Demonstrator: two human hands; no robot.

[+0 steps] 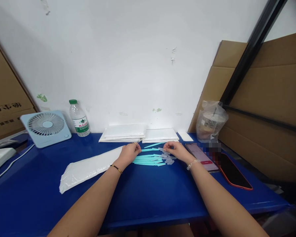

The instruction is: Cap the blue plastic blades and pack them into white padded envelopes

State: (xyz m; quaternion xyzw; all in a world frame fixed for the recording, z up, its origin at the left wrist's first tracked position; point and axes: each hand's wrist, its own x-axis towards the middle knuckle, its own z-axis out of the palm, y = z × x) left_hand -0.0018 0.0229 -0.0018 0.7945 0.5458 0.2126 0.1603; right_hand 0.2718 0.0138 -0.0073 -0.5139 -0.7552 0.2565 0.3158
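Several thin turquoise plastic sticks [148, 159] with clear caps [168, 160] lie in a loose pile on the blue table [143, 194]. My left hand [129, 153] rests at the pile's left end, its fingers curled and pinched on a turquoise stick. My right hand [175, 149] sits at the right end, fingers curled over the clear caps, seemingly pinching one. One more turquoise stick [151, 145] lies apart just behind the pile.
A long white plastic bag [88, 169] lies left of my left hand. Stacks of white packets [138, 133] line the wall. A small fan [46, 127], a water bottle [79, 119], a bagged drink cup [210, 121], two phones [218, 161] and cardboard [266, 108] surround the spot.
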